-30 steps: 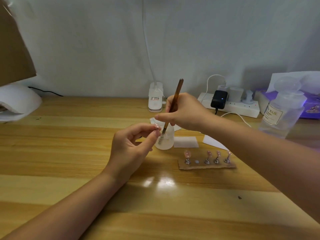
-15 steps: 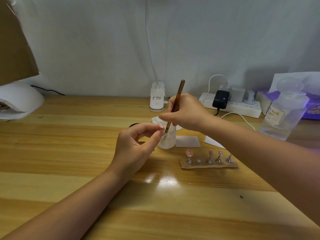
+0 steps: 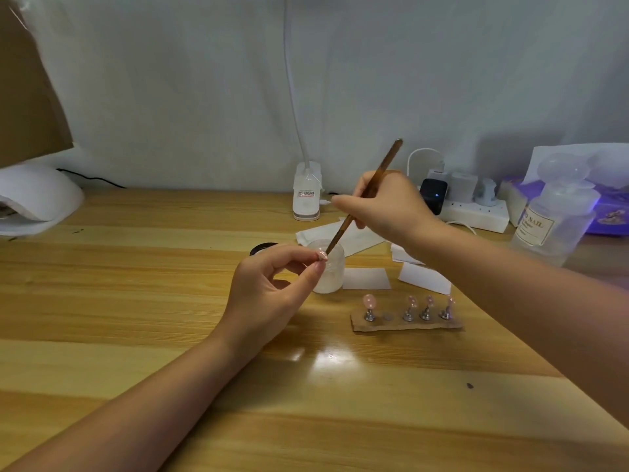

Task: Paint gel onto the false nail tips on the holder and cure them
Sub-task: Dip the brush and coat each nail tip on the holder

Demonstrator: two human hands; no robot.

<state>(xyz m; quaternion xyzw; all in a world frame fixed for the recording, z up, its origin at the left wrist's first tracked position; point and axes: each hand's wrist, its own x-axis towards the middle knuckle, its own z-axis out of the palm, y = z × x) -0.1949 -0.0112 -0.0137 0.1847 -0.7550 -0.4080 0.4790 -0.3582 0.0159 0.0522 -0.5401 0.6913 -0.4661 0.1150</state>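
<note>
From the head view, the left hand [image 3: 269,294] is raised over the wooden worktop [image 3: 136,301], thumb and forefinger pinched together on a small pink nail tip [image 3: 321,256]. It sits just in front of a frosted jar [image 3: 329,270], which makes the handiest landmark. The right hand [image 3: 388,206] is above and behind the jar, fingers clamped on a brown brush [image 3: 362,199]; the brush slants down to the left and its tip meets the nail tip at the jar's mouth.

To the right of the jar and nearer the person lies the holder [image 3: 406,323], a brown strip with four pink tips standing on small metal stands and one bare spot second from its left. White paper slips [image 3: 366,278] lie just right of the jar. Behind the jar stands a white clip base [image 3: 306,199]. Far right are a power strip [image 3: 476,212] and a frosted bottle [image 3: 558,219]. Far left sits a white curing lamp [image 3: 34,199].
</note>
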